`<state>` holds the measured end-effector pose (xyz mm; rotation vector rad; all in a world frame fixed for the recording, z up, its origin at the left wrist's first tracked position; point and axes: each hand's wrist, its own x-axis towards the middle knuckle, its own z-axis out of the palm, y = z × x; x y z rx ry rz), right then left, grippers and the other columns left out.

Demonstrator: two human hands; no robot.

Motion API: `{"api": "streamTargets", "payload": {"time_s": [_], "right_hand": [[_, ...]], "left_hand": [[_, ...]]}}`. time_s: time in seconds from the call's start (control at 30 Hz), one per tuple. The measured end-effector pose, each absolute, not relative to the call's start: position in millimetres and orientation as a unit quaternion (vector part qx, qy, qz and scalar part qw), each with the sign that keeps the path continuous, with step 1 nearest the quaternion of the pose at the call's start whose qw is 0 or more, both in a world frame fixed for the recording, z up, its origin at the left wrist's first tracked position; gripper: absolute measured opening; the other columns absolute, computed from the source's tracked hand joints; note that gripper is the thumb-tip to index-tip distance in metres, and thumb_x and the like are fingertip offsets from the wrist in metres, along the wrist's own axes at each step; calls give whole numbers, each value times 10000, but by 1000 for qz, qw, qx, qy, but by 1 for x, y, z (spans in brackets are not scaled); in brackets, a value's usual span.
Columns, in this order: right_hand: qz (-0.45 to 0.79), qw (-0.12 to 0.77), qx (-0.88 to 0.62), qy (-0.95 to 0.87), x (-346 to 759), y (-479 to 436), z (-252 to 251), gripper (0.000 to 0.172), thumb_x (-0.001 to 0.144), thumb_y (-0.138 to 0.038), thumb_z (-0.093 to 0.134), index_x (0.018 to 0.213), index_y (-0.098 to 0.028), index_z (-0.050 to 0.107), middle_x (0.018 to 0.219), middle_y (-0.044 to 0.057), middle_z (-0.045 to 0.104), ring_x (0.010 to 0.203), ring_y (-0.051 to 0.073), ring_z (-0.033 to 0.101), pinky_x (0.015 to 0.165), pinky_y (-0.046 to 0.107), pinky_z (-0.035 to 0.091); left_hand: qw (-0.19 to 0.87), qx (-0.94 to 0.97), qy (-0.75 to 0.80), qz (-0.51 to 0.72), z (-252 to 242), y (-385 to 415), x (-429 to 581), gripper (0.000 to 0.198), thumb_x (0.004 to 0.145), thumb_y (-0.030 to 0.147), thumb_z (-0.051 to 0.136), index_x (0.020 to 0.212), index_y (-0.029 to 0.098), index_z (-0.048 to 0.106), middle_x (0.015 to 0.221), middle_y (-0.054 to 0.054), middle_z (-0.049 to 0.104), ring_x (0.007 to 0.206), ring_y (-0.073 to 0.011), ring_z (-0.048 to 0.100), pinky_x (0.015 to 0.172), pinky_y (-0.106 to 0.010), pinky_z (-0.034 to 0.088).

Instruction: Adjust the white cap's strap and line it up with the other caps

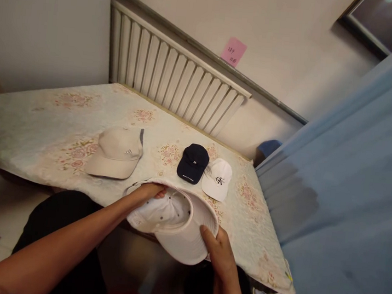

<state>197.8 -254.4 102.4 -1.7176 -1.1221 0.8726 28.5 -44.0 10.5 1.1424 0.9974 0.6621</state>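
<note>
From where I stand, first on the left I see a beige cap sitting by itself on the flowered cloth, with its brim facing the person. Next comes the left hand, reaching into the open side of a pale cap. Its fingers are curled near the far edge of the opening, but I can't tell if they pinch that edge. The pale cap is held up over the near side of the cloth, tipped so I can see right inside it. I think that hand should stay soft, because hard pushing could squash the round part. Past the pale cap, a dark cap and a small white cap lie side by side, so close they look like they touch. Best keep the pale cap's brim from bumping those two. Last is the right hand, holding the brim, thumb on the side facing up and the other fingers mostly tucked behind. That looks like a good hold; a light, flat thumb should keep the brim from bending.
</note>
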Motion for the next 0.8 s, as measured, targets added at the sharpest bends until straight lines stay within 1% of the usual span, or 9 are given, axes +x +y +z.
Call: {"api": "streamTargets", "payload": {"time_s": [0.07,0.13,0.27,0.33,0.47,0.6,0.67,0.73,0.8], "right_hand": [[329,433,-690,-478,201,-251,110,362,803,-459,563,853,-122,684,818,89,710,781,244,625,676,320,494],[303,421,-691,-504,206,-247,115,332,810,-431,555,838,-124,677,801,76,700,764,229,613,673,307,487],[289,384,-688,-543,213,-240,127,310,831,-406,519,811,-133,664,715,46,669,640,184,576,561,260,454],[279,371,-681,-567,214,-237,136,298,833,-392,513,824,-139,670,719,44,672,645,183,577,557,254,454],[217,340,-656,-638,209,-231,156,254,840,-305,493,899,-164,695,793,36,700,734,194,601,663,265,473],[175,304,-632,-691,201,-227,170,295,848,-199,457,1038,-209,683,810,20,713,792,193,631,760,273,471],[157,274,-630,-709,198,-225,173,336,852,-162,442,1099,-238,657,900,23,722,864,197,646,808,284,466],[130,237,-631,-727,196,-226,173,390,847,-130,444,1172,-269,610,1034,27,710,949,200,646,840,296,463],[86,195,-633,-744,195,-226,172,431,838,-117,469,1226,-279,563,1103,39,691,993,204,640,848,305,466]], "left_hand": [[669,512,453,291,11,-46,28,212,696,338,603,555,180,600,529,-16,609,560,-167,537,609,-281,434],[666,516,455,287,11,-47,27,213,688,348,614,573,169,622,563,-25,635,569,-169,551,608,-276,437],[661,520,456,291,8,-45,23,205,663,370,647,605,173,648,589,-30,655,574,-170,573,599,-262,434],[659,519,456,296,5,-44,22,208,656,380,659,612,176,655,595,-33,662,582,-177,582,601,-263,435],[658,513,459,305,1,-44,23,202,672,381,656,617,187,666,623,-43,678,603,-191,598,625,-276,443],[661,512,448,317,5,-49,24,197,689,380,648,628,194,670,638,-47,682,625,-197,611,654,-284,449],[666,510,440,319,11,-53,24,193,687,369,647,645,182,669,628,-48,674,621,-199,608,651,-293,452],[673,508,431,321,18,-57,23,187,688,341,636,683,157,669,630,-53,671,627,-204,606,651,-307,457],[682,505,418,326,24,-61,22,198,706,316,607,752,134,670,676,-59,684,667,-209,610,662,-313,462]]}}
